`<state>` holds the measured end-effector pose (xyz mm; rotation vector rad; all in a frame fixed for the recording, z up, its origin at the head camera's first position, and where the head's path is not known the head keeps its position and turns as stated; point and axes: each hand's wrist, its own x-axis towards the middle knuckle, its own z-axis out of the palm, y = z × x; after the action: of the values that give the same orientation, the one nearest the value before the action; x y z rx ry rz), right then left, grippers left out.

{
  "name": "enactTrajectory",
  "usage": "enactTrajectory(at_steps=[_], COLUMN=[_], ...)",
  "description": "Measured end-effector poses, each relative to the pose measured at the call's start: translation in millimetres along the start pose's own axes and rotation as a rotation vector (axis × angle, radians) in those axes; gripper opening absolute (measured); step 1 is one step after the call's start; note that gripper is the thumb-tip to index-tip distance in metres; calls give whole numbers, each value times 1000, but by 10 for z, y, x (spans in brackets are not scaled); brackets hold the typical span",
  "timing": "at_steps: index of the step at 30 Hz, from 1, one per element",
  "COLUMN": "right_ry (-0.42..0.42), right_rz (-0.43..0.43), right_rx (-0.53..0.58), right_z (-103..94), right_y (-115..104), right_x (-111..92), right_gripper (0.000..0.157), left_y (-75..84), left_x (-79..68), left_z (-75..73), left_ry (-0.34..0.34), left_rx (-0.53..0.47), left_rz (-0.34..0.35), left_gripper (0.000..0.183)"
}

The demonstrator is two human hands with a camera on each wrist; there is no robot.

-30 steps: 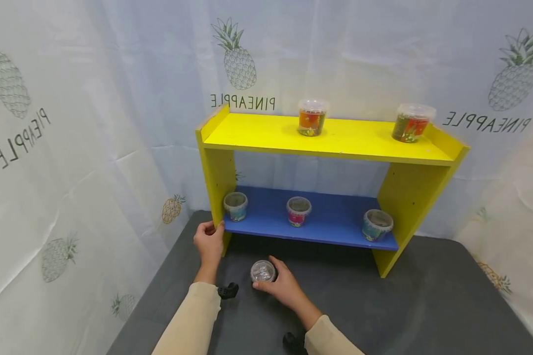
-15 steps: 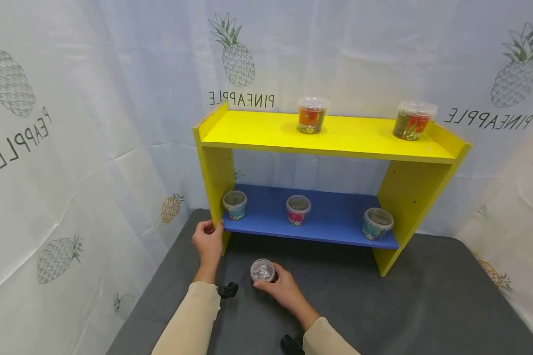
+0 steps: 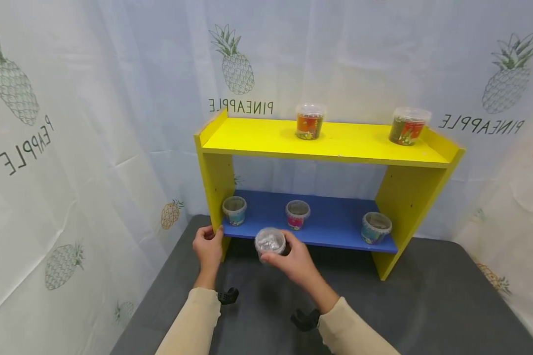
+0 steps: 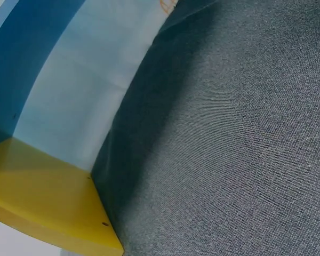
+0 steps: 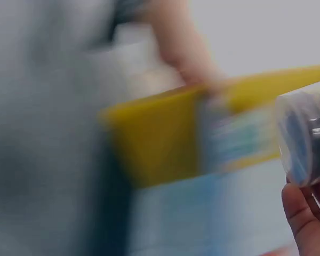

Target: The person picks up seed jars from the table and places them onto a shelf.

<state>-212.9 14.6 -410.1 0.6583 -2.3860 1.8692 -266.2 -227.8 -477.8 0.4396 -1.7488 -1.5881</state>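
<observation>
My right hand (image 3: 301,262) grips a small plastic tub (image 3: 269,240) with a clear top, held above the table before the front edge of the blue lower shelf board (image 3: 333,209). In the right wrist view the thumb and fingers lie against the tub (image 5: 301,141); its far side is cut off. My left hand (image 3: 208,248) pinches the yellow shelf unit (image 3: 214,187) at its left side panel, level with the blue board. In the left wrist view only the shelf unit (image 4: 48,197) and table show, not the hand.
On the blue board stand a blue tub (image 3: 235,211), a pink tub (image 3: 297,215) and another blue tub (image 3: 375,228). Two lidded orange tubs (image 3: 309,121) (image 3: 407,127) stand on the yellow top. A pineapple-print curtain (image 3: 137,98) hangs behind the dark table (image 3: 426,305).
My right hand has lifted the tub off the table and brought it forward, close to the blue board. The left hand keeps its hold on the side panel.
</observation>
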Motion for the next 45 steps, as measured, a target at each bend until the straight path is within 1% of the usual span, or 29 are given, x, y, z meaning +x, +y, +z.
enactTrajectory(at_steps=[2,4,5,6,7,8,10,13,15,17,19,22,29,36,39,42,45], right_ry=[10,21,29,38,50,65,97,123,121,103,89,72,26,-30,-61,-89,-92], right_rz=[-126,-262,-316,-356,-379,-392,-371,-258,-178,-110,-69,-38,23,65,91,117,156], right_rx=[33,35,28,15,0,-21,-76,-178,-243,-280,-297,-301,-317,-441,-422,-379,-345], right_z=[-174,-347,-426,-503,-566,-624,-719,-800,-809,-795,-764,-710,-587,-447,-382,-325,-283], right_y=[-454,-906,-1123,-1323,-1502,-1660,-1913,-2130,-2187,-2196,-2178,-2130,-2037,-2107,-2138,-2149,-2153], right_x=[95,194,252,316,387,473,669,971,1149,1298,1421,1568,1828,2081,2201,2319,2417], right_gripper=[66,73,76,78,75,73,68,63,66,70,72,72,68,67,65,60,56], left_y=[-3,-5,-6,-11,-16,-19,-23,-42,-60,-71,-78,-77,-79,-49,-28,-19,-15], left_x=[18,35,44,53,62,69,81,90,94,94,91,84,76,64,55,48,51], left_z=[5,16,20,28,33,38,50,66,77,84,89,95,122,156,173,190,210], left_ry=[0,0,-4,-4,-6,-7,-7,-4,1,9,15,21,31,51,54,60,63], left_rx=[-1,-9,-13,-15,-18,-22,-24,-26,-26,-27,-26,-19,-11,-41,-39,-35,-22], left_rz=[-3,-7,-11,-12,-15,-13,-7,3,6,6,4,-4,-15,-10,-19,-27,-20], left_gripper=[30,31,31,31,30,30,30,29,28,27,27,27,26,27,26,23,22])
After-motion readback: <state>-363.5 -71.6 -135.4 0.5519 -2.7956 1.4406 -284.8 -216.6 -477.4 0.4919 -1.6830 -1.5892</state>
